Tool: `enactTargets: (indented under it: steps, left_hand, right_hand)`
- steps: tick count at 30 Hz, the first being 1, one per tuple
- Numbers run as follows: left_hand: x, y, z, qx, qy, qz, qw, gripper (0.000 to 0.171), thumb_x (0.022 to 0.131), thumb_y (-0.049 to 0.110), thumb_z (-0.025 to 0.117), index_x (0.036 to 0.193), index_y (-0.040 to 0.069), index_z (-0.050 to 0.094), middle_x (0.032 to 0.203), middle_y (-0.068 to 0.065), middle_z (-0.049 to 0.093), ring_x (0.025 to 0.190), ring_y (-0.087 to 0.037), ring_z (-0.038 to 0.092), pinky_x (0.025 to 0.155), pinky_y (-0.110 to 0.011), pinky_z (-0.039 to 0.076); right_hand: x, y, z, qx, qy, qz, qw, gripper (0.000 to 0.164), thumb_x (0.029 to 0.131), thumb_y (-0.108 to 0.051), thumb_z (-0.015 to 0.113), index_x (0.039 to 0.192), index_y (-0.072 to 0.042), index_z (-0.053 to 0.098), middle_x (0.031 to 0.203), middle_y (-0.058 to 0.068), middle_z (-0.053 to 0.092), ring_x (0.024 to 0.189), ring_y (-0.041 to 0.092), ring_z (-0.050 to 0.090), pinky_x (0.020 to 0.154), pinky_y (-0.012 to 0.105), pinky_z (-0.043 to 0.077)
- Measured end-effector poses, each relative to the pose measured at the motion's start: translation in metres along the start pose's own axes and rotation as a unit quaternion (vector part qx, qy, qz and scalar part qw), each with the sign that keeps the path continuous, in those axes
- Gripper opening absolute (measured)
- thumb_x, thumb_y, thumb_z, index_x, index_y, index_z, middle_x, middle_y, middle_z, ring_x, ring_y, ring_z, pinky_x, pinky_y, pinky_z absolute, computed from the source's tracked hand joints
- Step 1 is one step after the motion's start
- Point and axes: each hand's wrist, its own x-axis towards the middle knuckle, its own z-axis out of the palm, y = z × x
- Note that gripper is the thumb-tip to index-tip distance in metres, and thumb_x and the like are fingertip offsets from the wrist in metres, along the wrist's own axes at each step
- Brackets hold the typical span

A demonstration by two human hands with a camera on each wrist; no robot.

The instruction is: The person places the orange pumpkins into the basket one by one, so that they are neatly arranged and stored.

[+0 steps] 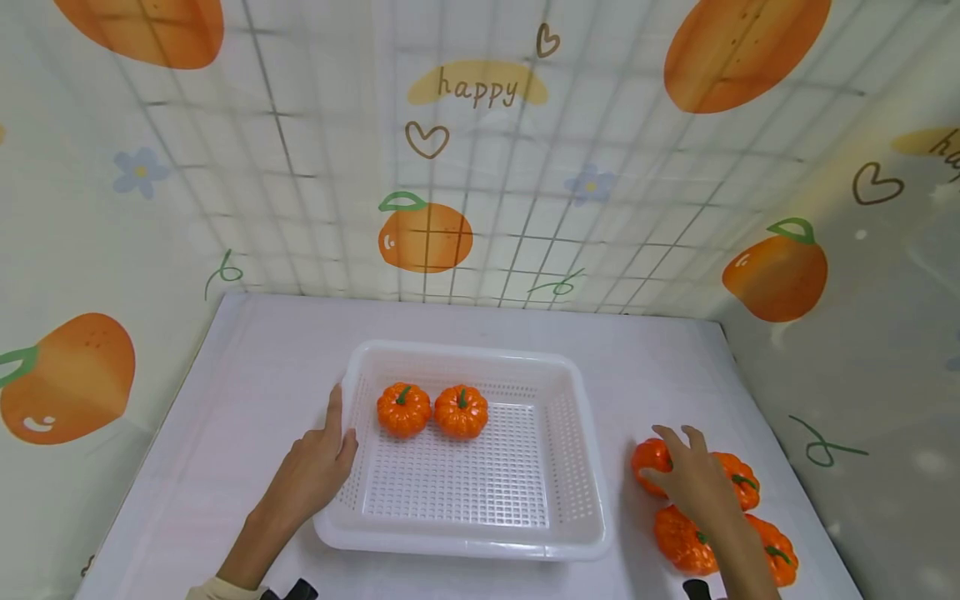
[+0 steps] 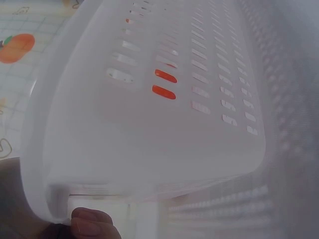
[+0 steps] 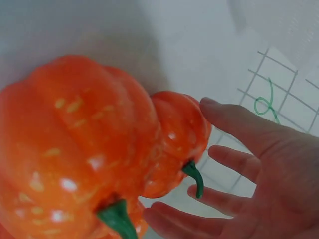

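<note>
My left hand (image 1: 318, 467) holds the left rim of a white plastic basket (image 1: 465, 548), index finger stretched along the edge. In the left wrist view, fingertips (image 2: 89, 224) curl at the underside of that rim. Inside the basket, toward the back left, two orange toy pumpkins (image 1: 403, 410) with green stems sit side by side. Several more pumpkins (image 1: 682, 542) are grouped right of the basket. Over them, my right hand (image 1: 693, 479) spreads its fingers around the far-left pumpkin (image 3: 182, 124); its thumb tip overlaps that pumpkin's edge in the right wrist view.
A white-covered table (image 1: 247, 400) carries everything. Behind it and along both sides hang pale sheets (image 1: 495, 167) printed with orange fruit, hearts and grid lines. A strip of tabletop separates the basket from the pumpkin group.
</note>
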Motion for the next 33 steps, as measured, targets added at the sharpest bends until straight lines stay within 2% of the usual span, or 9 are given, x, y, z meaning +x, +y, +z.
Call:
enactTargets:
  steps: [5,13,18,25,33]
  left_hand:
    - [0.0001,0.0007,-0.0003,0.003,-0.002,-0.001,1.0000,0.075,0.102,0.017,0.050,0.159,0.003,0.002,0.070,-0.005,0.059,0.043,-0.009,0.055,0.039,-0.023,0.049]
    - [0.0003,0.0006,0.0000,0.009,0.002,0.003,1.0000,0.075,0.102,0.016,0.049,0.159,0.003,0.002,0.069,-0.004,0.059,0.043,-0.009,0.055,0.039,-0.022,0.049]
    - [-0.0001,-0.0003,-0.0001,0.008,0.003,0.007,0.9999,0.075,0.102,0.016,0.049,0.159,0.003,0.002,0.069,-0.004,0.059,0.043,-0.008,0.055,0.039,-0.022,0.049]
    - [-0.0005,-0.0008,0.0002,0.006,0.003,0.006,1.0000,0.075,0.102,0.017,0.049,0.159,0.003,0.002,0.070,-0.005,0.061,0.043,-0.008,0.056,0.039,-0.022,0.049]
    - [0.0002,-0.0003,0.0001,0.010,-0.002,0.003,0.9999,0.076,0.103,0.016,0.049,0.159,0.005,0.000,0.069,-0.004,0.059,0.044,-0.008,0.055,0.040,-0.022,0.049]
  right_hand:
    - [0.0034,0.0019,0.0029,-0.005,-0.016,0.003,1.000,0.079,0.086,-0.037,0.077,0.145,-0.001,0.042,0.140,0.041,0.026,0.112,0.061,0.046,0.083,0.073,0.046]
    - [0.0047,0.0021,0.0066,0.004,-0.028,0.014,0.999,0.078,0.085,-0.034,0.079,0.146,-0.003,0.041,0.141,0.039,0.024,0.113,0.062,0.044,0.083,0.075,0.045]
    - [0.0067,0.0011,0.0086,0.014,-0.035,0.026,0.999,0.078,0.084,-0.031,0.080,0.146,-0.004,0.042,0.137,0.037,0.030,0.109,0.057,0.048,0.082,0.072,0.047]
    - [0.0071,0.0010,0.0104,0.015,-0.022,0.020,0.999,0.075,0.083,-0.027,0.081,0.144,-0.004,0.044,0.130,0.035,0.037,0.105,0.052,0.052,0.083,0.070,0.049]
    - [0.0064,-0.0004,0.0098,0.023,-0.027,0.029,0.999,0.075,0.083,-0.026,0.081,0.145,-0.003,0.044,0.131,0.035,0.036,0.106,0.052,0.051,0.083,0.070,0.048]
